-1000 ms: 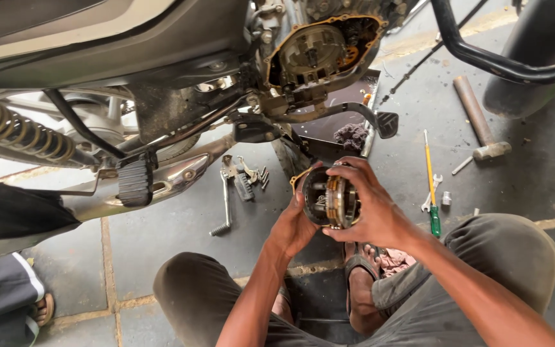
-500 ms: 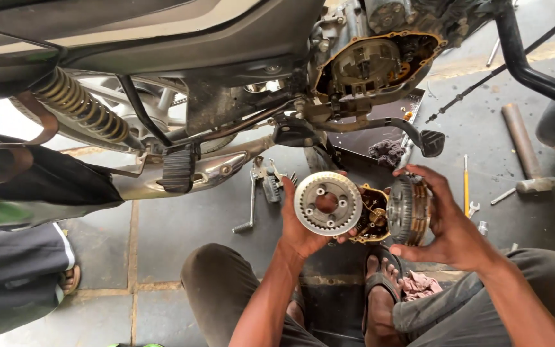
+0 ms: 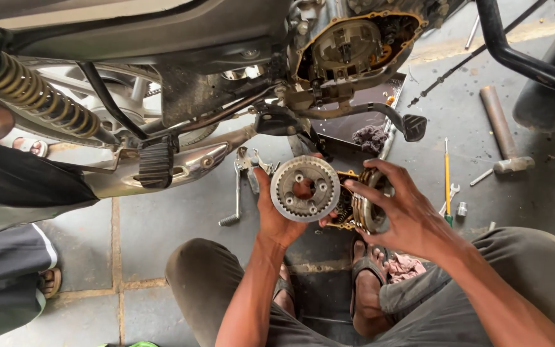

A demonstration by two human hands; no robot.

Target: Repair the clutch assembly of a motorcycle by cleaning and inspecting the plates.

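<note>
Left hand [image 3: 276, 215]: closed on the hub [image 3: 304, 188], a toothed steel disc with bolt holes; held flat toward the camera, thumb behind, face open to view.
Right hand [image 3: 398, 209]: fingers wrapped round the plate stack [image 3: 362, 207], edge-on; grip keeps the rings pressed together, none slipping out.
Position: both parts just left and right of each other, touching or nearly so, above the knees, near the open engine case [image 3: 354, 48] far ahead.
Floor [image 3: 162, 244]: hammer [image 3: 501, 132] far right; screwdriver [image 3: 446, 173] beside the right hand; spanners [image 3: 242, 183] left of the hub; rag [image 3: 370, 137] under the kick lever [image 3: 380, 115].
Bystander: dark trouser leg [image 3: 8, 257] at far left.
Change: one second ago, hub and stack joined in a single lump between both hands; half a second ago, split; now further apart, hub turned fuller to the camera.
</note>
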